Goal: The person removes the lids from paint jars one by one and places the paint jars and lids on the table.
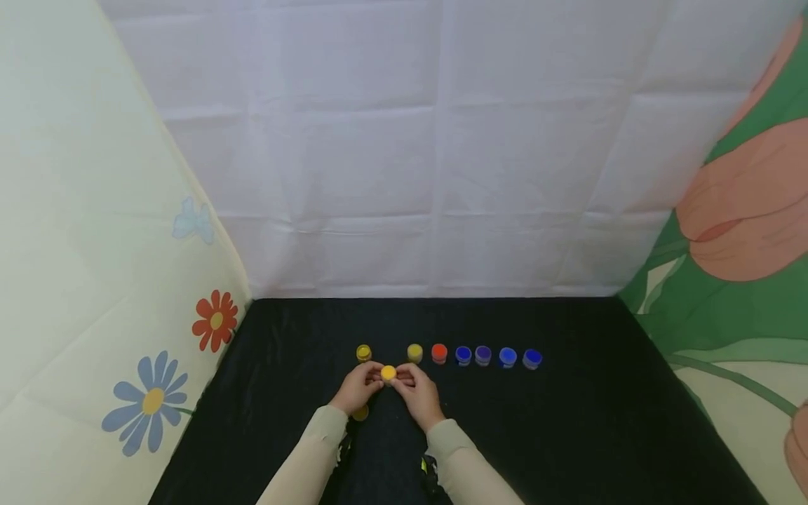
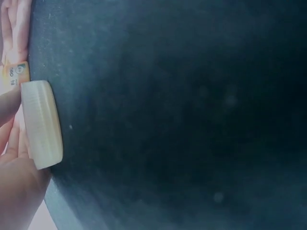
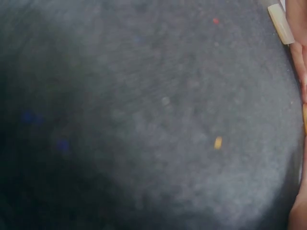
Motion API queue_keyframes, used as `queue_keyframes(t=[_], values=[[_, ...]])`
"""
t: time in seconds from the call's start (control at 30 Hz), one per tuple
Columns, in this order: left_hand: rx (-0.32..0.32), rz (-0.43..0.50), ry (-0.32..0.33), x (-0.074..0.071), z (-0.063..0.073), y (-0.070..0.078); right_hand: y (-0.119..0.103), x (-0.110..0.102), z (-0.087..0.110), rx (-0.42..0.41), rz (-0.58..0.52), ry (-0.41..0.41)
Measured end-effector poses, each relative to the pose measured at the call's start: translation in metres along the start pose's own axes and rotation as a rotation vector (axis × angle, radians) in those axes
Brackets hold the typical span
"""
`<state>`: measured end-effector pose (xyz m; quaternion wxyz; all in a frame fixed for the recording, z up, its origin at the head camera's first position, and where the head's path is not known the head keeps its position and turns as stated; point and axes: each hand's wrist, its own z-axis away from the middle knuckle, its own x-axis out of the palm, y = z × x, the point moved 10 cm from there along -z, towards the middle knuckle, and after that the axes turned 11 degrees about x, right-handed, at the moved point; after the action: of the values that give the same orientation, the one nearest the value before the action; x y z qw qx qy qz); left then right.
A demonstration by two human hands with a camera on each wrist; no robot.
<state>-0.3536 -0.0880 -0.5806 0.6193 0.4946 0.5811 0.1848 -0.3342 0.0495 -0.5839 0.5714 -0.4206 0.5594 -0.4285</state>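
The left hand and right hand, together, pinch one orange-lidded jar over the table, lid up, axis roughly upright. Six jars stand toward 2–3 o'clock (one yellow, one red, four blue-purple); one yellow-topped pot at 10; one yellowish disc, partly hidden, at 7.

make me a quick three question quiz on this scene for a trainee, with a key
1. Which hand or hands hold the orange-yellow jar?
2. In the head view, which jar stands immediately left of the red jar: (a) purple, (b) yellow, (c) blue?
3. True or false: the red jar is at the row's right end.

Key:
1. Both: left hand and right hand.
2. b, the yellow jar.
3. False; a blue jar is.
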Motion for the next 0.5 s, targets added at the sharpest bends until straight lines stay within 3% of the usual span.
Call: queue_keyframes(t=[0.5], values=[[0.029,-0.001,-0.014,0.0015,-0.0001,-0.0006,-0.0012,0.0015,-0.0001,-0.008,0.084,0.001]])
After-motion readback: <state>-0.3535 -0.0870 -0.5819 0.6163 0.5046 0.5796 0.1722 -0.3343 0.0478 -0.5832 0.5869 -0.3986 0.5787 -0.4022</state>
